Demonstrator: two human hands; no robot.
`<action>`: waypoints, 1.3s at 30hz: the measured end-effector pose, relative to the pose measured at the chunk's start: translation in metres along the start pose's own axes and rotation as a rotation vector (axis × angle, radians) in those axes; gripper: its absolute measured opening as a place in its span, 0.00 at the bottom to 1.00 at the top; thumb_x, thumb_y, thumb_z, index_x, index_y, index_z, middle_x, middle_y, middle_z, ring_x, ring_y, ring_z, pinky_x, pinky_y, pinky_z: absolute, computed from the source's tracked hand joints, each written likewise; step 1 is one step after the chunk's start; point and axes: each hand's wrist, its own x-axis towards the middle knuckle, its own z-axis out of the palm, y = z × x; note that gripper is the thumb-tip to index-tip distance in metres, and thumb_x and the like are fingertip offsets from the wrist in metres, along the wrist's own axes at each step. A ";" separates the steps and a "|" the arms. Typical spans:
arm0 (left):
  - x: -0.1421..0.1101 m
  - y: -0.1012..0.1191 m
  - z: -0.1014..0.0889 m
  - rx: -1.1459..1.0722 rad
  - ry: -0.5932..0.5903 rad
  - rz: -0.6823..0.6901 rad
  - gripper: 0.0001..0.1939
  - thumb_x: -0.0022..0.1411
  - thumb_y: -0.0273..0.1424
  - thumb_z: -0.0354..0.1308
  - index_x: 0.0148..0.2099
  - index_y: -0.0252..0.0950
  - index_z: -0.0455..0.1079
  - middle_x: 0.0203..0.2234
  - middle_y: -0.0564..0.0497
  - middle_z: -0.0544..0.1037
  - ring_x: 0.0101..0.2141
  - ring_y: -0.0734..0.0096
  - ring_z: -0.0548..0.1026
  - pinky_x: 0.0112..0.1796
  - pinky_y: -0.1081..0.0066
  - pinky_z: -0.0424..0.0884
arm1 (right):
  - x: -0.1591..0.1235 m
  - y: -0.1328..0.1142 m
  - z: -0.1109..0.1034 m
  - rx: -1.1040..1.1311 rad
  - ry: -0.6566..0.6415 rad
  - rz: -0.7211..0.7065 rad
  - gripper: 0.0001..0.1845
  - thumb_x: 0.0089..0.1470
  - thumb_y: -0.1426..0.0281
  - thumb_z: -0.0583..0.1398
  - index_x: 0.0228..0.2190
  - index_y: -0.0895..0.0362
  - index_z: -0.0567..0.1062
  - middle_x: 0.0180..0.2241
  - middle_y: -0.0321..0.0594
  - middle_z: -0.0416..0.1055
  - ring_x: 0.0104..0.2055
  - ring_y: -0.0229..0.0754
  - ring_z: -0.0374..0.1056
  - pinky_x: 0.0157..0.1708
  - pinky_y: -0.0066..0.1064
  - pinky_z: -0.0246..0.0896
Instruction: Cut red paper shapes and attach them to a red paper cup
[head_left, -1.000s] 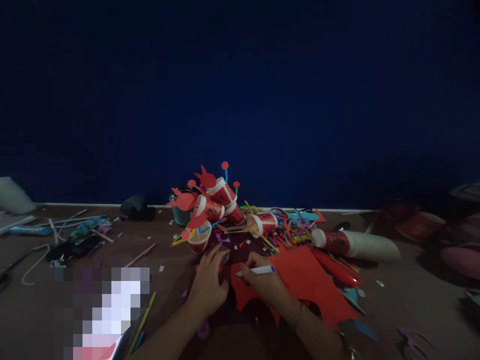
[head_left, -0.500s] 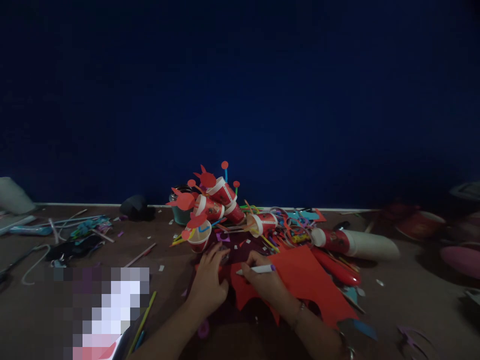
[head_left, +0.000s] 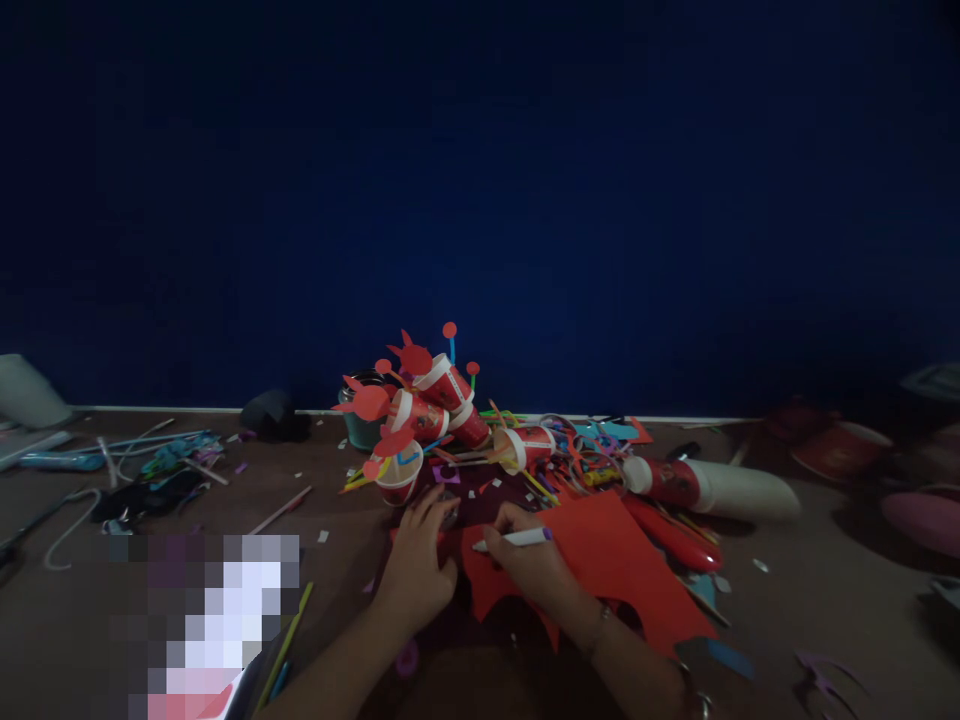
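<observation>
A white marker [head_left: 521, 539] with a purple end is gripped in my right hand [head_left: 534, 568], its tip low over a red paper sheet [head_left: 607, 560]. The sheet has ragged cut-outs along its near edge. My left hand [head_left: 420, 555] lies with fingers spread at the paper's left end, beside a small round clear object [head_left: 448, 510] that its fingers partly cover. Just beyond the left fingers stands a paper cup [head_left: 397, 472] with pipe cleaners and red paper pieces. More red-and-white cups [head_left: 442, 385] with red paper shapes are piled behind it.
A stack of paper cups [head_left: 742, 490] lies at the right, near a glossy red object [head_left: 686, 542]. Purple-handled scissors [head_left: 821, 680] are at the lower right. Pipe cleaners [head_left: 180, 450] and scraps litter the left side. A blurred-out patch covers the lower left.
</observation>
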 end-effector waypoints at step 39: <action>-0.001 0.003 -0.001 0.046 -0.017 -0.041 0.32 0.45 0.26 0.59 0.55 0.38 0.61 0.59 0.42 0.58 0.58 0.52 0.54 0.55 0.52 0.52 | 0.004 -0.001 -0.015 -0.010 0.050 -0.033 0.11 0.44 0.68 0.57 0.17 0.54 0.60 0.15 0.29 0.59 0.19 0.34 0.56 0.20 0.25 0.50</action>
